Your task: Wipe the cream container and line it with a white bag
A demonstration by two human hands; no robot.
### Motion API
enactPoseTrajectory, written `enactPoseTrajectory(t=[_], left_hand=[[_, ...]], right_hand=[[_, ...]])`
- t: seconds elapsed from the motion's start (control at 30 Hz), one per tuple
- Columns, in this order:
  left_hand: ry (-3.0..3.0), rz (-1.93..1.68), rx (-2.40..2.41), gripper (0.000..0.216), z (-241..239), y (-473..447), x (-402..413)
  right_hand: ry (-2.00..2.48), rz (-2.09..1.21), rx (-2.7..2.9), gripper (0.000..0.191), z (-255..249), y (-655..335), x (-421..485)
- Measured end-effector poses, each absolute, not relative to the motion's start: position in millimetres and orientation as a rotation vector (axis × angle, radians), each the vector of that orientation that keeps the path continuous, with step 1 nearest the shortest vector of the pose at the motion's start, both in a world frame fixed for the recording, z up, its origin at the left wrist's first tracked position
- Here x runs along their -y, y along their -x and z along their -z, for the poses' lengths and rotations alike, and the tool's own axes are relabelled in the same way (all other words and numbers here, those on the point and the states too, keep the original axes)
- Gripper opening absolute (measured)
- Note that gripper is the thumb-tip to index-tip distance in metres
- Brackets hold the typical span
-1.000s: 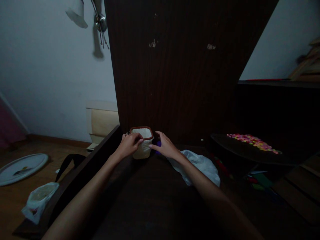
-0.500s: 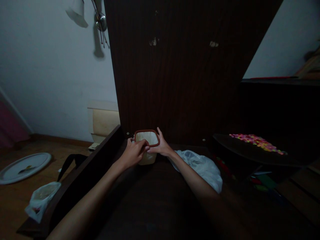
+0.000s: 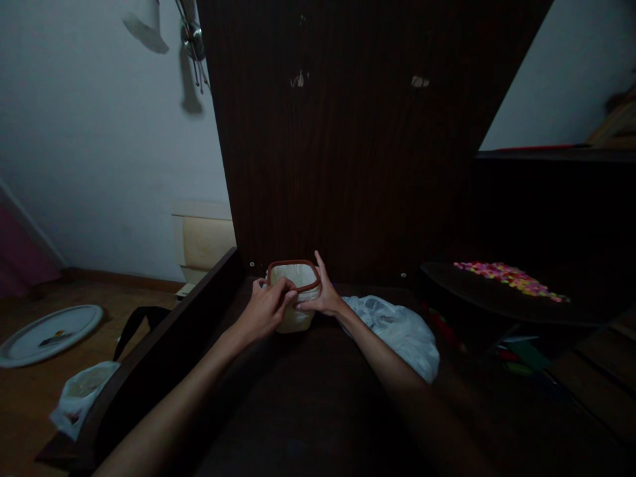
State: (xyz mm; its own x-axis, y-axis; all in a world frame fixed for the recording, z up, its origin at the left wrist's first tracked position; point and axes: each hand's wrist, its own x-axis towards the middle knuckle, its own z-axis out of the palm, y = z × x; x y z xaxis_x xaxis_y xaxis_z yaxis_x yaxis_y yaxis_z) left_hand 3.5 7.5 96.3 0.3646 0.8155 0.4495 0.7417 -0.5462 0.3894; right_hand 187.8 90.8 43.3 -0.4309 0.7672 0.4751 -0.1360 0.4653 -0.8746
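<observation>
A small cream waste bin (image 3: 295, 321) with a brown rim stands on the dark wooden surface, tilted slightly toward me. A thin white plastic liner (image 3: 295, 272) shows inside its mouth. My left hand (image 3: 268, 308) is closed at the near left of the rim, fingers bent over the edge. Around the right side of the bin, my right hand (image 3: 325, 297) grips with the thumb pointing up and the fingers along the front. What exactly the left fingertips pinch is hard to see. A crumpled white plastic bag (image 3: 395, 331) lies beside my right forearm.
A dark wooden panel (image 3: 348, 165) rises behind the bin, and a raised side board (image 3: 163, 351) runs along the left. Small pink and yellow pieces (image 3: 511, 278) lie on a corner shelf at right. A white oval tray (image 3: 89, 318) and a bagged container (image 3: 82, 394) are at left.
My left fingers have shifted slightly along the near rim, and my right fingers have moved a little apart from them. The view has shifted slightly.
</observation>
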Motion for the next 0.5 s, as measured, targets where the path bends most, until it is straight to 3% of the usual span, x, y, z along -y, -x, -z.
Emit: enactPoseTrajectory(t=[0.5], left_hand=[[-2.076,-1.504,-1.424,0.019,-121,0,-3]], right_hand=[[0.72,-0.995,1.828,0.138,-39,-200,-83]])
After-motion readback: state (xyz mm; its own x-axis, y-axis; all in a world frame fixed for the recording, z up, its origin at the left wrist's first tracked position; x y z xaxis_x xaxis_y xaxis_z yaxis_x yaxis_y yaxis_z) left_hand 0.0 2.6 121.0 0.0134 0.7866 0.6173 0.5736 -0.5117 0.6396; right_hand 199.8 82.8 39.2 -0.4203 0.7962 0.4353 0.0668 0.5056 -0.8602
